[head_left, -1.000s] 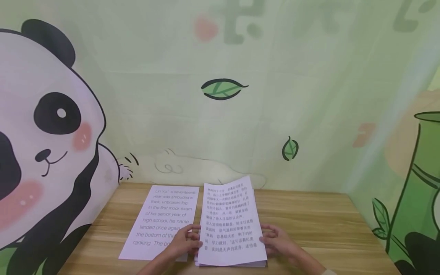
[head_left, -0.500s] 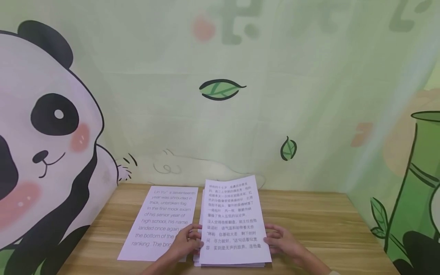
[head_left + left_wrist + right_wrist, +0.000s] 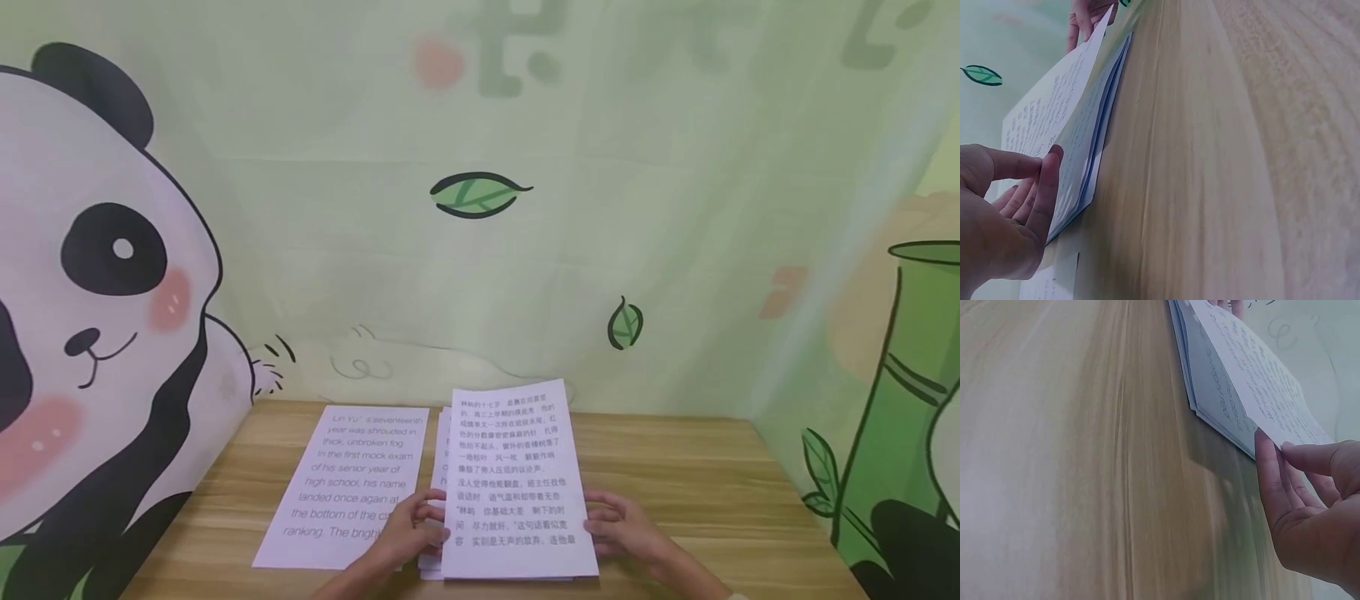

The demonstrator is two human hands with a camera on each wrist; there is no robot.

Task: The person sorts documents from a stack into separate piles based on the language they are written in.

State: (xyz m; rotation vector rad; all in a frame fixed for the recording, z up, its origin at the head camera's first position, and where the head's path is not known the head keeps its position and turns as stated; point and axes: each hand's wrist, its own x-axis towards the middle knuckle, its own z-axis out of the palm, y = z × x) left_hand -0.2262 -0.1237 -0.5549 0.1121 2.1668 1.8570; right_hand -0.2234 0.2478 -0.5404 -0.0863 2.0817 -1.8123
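A white sheet of paper point(image 3: 510, 475) printed with Chinese text is held up between both hands, raised off the stack of paper point(image 3: 1107, 94) under it. My left hand point(image 3: 411, 527) pinches its left edge; in the left wrist view the thumb and fingers point(image 3: 1049, 181) close on that edge. On the opposite edge my right hand point(image 3: 624, 527) pinches the sheet, thumb on top and fingers point(image 3: 1269, 465) beneath, as the right wrist view shows. Printed lines show on the top page of the stack, which the raised sheet mostly covers in the head view.
Left of the stack, a sheet with large English text point(image 3: 341, 483) lies flat on the wooden table point(image 3: 690, 475), partly behind my left hand. A green backdrop point(image 3: 360, 208) with a panda, leaves and bamboo rises behind the table's far edge.
Both hands have shifted slightly right with the Chinese-text sheet. More of the stack's left side now shows beneath it. The English sheet stays put on the table.
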